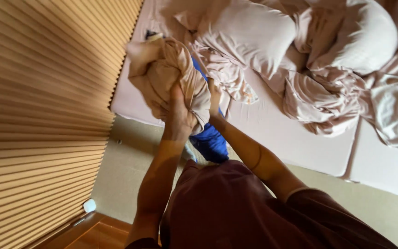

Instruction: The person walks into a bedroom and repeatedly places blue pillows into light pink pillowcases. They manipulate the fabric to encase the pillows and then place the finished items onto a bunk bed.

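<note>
Cloth (171,76): beige fabric bundle, bunched, held up in front of the person, above the floor and the near edge of the bed.

Left hand (179,113): raised, fingers closed on the lower part of the cloth, gripping a thick gather of it.

Right hand (214,99): raised just beside the left, against the right side of the bundle; partly hidden by folds, so whether its fingers are closed on the fabric cannot be told.

Handling, as a judgement: soft, light, limp; no stiff part shows. It will sag and spill from any loose hold, and smooth fabric may slip. Best taken by a full fistful, or by an edge or corner once one is found; none shows now.

Blue item (210,138): bright blue, behind and below the hands, mostly hidden by the bundle; kind not clear.

Shirt (236,207): dark maroon, the person's own, bottom of view.

Floor (130,170): pale beige, between blind and bed.

White object (89,205): small, on the floor near the blind's foot.

Blind (42,106): tan, pleated, fills the left side.

Bed (291,138): low, pale sheet, bare along its near edge.

Pillows (254,34): two, pale pink, far side of the bed.

Bedding (328,101): crumpled pale pink sheets, heaped beside and under the pillows.
</note>
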